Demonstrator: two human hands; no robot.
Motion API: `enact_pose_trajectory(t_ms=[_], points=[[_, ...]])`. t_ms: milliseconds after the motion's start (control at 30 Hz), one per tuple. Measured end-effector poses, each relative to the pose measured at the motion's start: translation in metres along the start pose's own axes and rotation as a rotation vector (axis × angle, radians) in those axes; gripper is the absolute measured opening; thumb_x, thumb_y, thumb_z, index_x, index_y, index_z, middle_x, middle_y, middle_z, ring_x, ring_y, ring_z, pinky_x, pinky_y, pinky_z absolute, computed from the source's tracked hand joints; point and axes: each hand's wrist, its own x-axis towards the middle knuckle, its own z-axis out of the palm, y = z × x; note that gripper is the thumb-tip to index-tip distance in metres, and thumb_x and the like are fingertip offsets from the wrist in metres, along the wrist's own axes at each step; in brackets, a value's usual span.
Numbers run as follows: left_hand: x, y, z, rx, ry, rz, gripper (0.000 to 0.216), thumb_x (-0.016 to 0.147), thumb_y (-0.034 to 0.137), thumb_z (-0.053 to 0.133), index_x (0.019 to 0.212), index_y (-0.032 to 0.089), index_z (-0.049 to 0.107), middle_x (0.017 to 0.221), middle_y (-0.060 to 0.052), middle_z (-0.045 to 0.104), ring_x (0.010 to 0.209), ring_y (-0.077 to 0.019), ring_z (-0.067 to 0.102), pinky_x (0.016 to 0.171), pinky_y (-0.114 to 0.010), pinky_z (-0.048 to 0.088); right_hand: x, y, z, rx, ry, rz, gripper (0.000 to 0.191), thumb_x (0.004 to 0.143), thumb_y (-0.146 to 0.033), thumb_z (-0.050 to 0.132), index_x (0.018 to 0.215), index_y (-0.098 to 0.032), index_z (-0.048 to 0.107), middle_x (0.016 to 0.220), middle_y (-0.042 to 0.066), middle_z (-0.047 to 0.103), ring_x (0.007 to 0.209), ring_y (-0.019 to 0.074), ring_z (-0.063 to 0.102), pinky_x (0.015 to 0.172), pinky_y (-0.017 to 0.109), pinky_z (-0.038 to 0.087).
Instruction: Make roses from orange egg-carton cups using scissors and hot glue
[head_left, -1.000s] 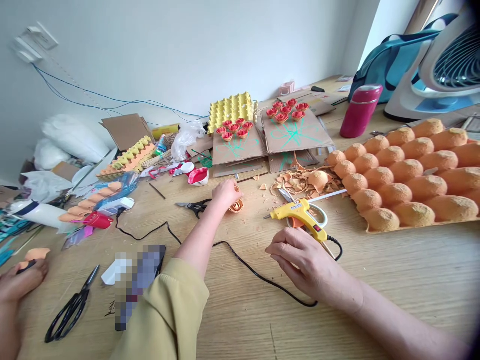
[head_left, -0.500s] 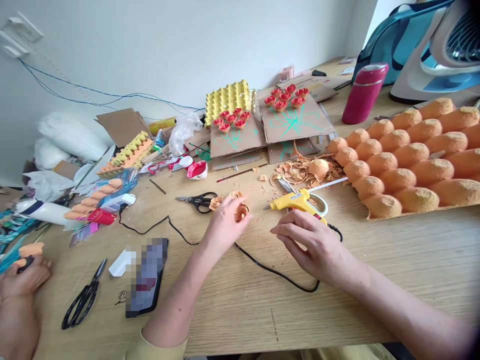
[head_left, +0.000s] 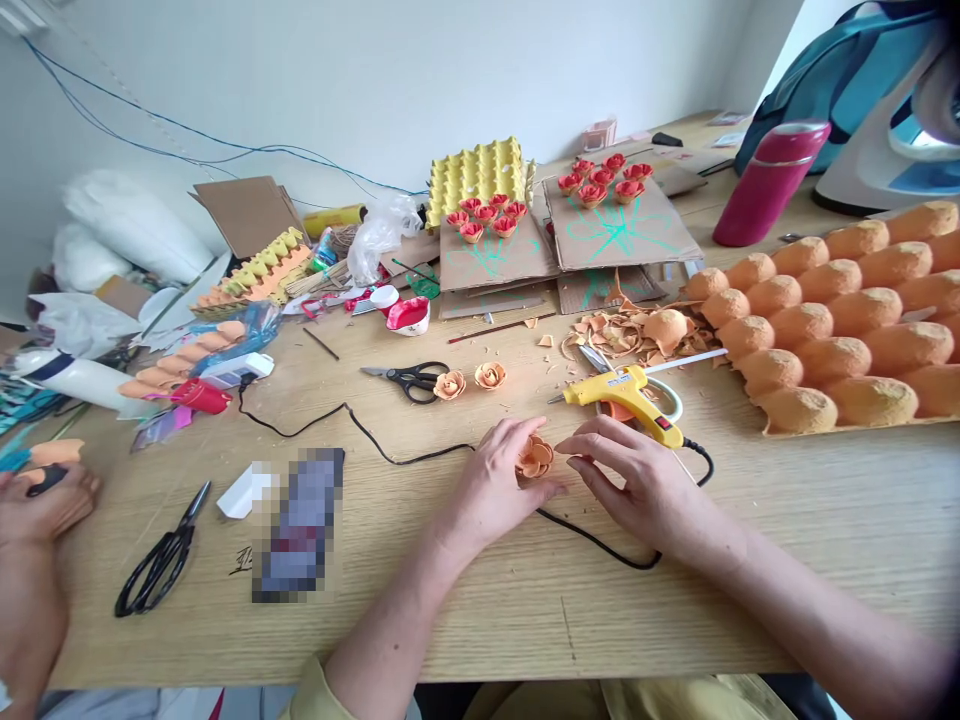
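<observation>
My left hand (head_left: 504, 480) is closed round an orange flower (head_left: 535, 457) cut from egg-carton pulp, low over the table, its layered petals facing up. Close by on the right is my right hand (head_left: 626, 475), fingers bent and apart, with nothing visible in it. Two similar orange flowers, one (head_left: 450, 385) beside the black scissors (head_left: 412, 380) and another (head_left: 491, 375) to its right, rest farther back. A yellow glue gun (head_left: 615, 388) with a white glue stick lies just beyond my right hand; its black cord runs under my hands.
An orange egg tray (head_left: 847, 330) covers the right side, with pulp scraps (head_left: 615, 330) beside it. Red flowers stand on cardboard (head_left: 622, 235) at the back. A phone (head_left: 300, 525) and second scissors (head_left: 161, 560) lie left, near another person's hand (head_left: 52, 505).
My left hand has moved right and towards me with the orange flower, uncovering the two others. My right hand is now beside it, its fingers more spread. The view has shifted slightly.
</observation>
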Motion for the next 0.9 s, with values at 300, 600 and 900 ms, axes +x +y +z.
enact_pose_trajectory(t_ms=[300, 600, 900], points=[[-0.008, -0.006, 0.007, -0.066, 0.071, 0.009, 0.062, 0.079, 0.008, 0.077, 0.133, 0.024, 0.052, 0.127, -0.008, 0.063, 0.12, -0.0244, 0.06, 0.105, -0.041, 0.05, 0.008, 0.001, 0.015, 0.0, -0.02, 0.122, 0.014, 0.096, -0.01, 0.059, 0.103, -0.018, 0.068, 0.092, 0.006, 0.065, 0.08, 0.0183, 0.065, 0.072, 0.031, 0.052], [-0.011, 0.003, 0.014, -0.079, 0.035, 0.107, 0.057, 0.082, 0.005, 0.071, 0.134, 0.02, 0.052, 0.124, -0.01, 0.061, 0.12, -0.0237, 0.059, 0.107, -0.04, 0.049, 0.008, 0.0, 0.017, -0.021, -0.07, 0.246, 0.01, 0.094, -0.015, 0.063, 0.085, -0.019, 0.066, 0.085, 0.003, 0.059, 0.071, 0.0162, 0.06, 0.065, 0.029, 0.05], [-0.01, 0.0, 0.008, -0.053, 0.088, 0.078, 0.055, 0.082, 0.003, 0.067, 0.132, 0.022, 0.054, 0.124, -0.009, 0.061, 0.118, -0.024, 0.061, 0.104, -0.04, 0.052, 0.004, -0.004, 0.009, 0.05, 0.032, 0.28, 0.013, 0.096, -0.017, 0.057, 0.084, -0.02, 0.06, 0.075, 0.0, 0.064, 0.064, 0.0133, 0.059, 0.06, 0.025, 0.048]])
